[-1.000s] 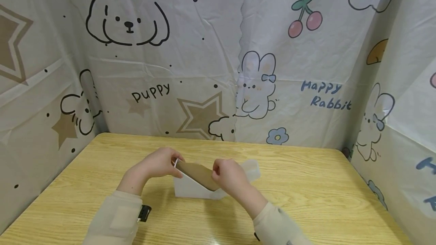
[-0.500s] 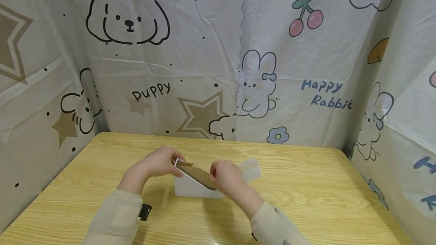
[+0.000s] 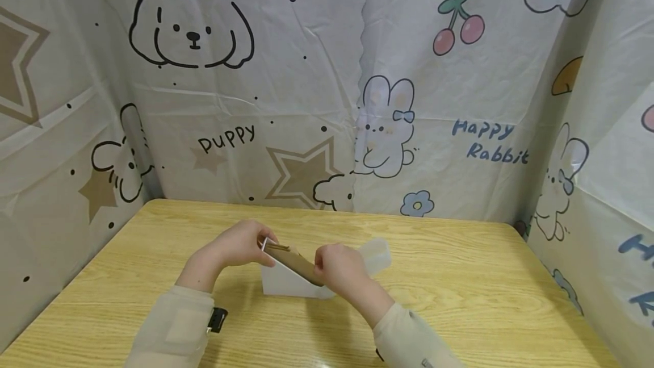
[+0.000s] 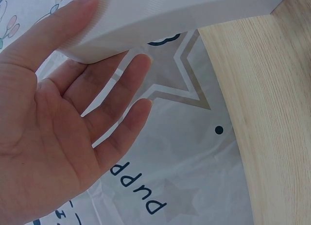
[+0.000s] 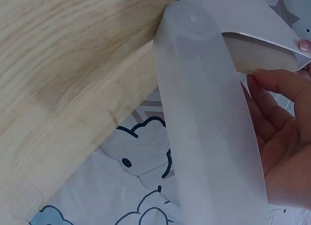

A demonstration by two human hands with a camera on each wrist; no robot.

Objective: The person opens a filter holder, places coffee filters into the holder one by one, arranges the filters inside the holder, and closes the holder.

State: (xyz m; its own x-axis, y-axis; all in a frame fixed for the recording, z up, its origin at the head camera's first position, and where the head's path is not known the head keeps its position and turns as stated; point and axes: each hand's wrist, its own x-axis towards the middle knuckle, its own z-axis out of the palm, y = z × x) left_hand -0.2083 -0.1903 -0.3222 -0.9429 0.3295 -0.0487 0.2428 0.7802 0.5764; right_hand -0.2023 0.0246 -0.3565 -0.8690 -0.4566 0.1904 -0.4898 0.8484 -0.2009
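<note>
A white box point(image 3: 288, 281) with a slanted open top stands on the table. Brown paper-like sheets point(image 3: 295, 264) fill its opening, and their exact kind is unclear. My left hand point(image 3: 237, 246) pinches the box's raised left end; in the left wrist view the thumb lies on the white wall point(image 4: 170, 23) and the lower fingers point(image 4: 131, 81) hang free below it. At the lower right end, my right hand point(image 3: 341, 268) pinches the brown edge point(image 5: 262, 55) between thumb and forefinger. A translucent lid point(image 3: 377, 255) is swung open behind the right hand.
The wood-grain table point(image 3: 460, 288) extends around the box. A patterned cloth point(image 3: 327, 72) with cartoon drawings hangs behind the table and on both sides. A black clip-like piece point(image 3: 217, 320) sits on the left sleeve.
The brown sheets' raised upper edge has sunk lower in the box, and a layered edge now shows near the left hand. My right hand has shifted slightly left and down; the left stays put.
</note>
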